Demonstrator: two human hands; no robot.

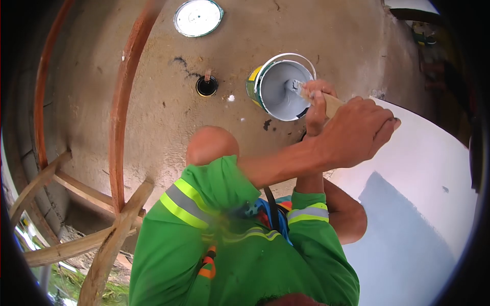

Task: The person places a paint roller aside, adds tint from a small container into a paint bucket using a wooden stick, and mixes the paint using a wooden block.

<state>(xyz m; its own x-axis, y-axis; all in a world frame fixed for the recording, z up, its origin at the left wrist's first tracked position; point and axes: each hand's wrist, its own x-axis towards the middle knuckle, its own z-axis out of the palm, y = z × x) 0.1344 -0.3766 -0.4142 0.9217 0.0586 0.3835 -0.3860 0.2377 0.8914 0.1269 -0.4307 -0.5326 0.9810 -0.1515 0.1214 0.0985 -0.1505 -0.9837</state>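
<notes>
A paint bucket (259,81) with a raised white handle stands on the floor, holding grey paint (279,97). A flat wooden stick (333,105) slants into it, its lower end coated with paint. My right hand (318,108) grips the stick near the bucket's rim, fingers wrapped round it. Crossing over my right forearm, my left arm brings my left hand (360,131) to the stick's upper end, where the fingers are curled closed around it. Part of the stick is hidden under that hand.
A small dark can (206,85) and a paint-smeared lid (198,18) sit on the concrete floor (245,30). Wooden poles (125,102) stand at the left. A white panel (418,148), partly painted blue-grey, lies at the right.
</notes>
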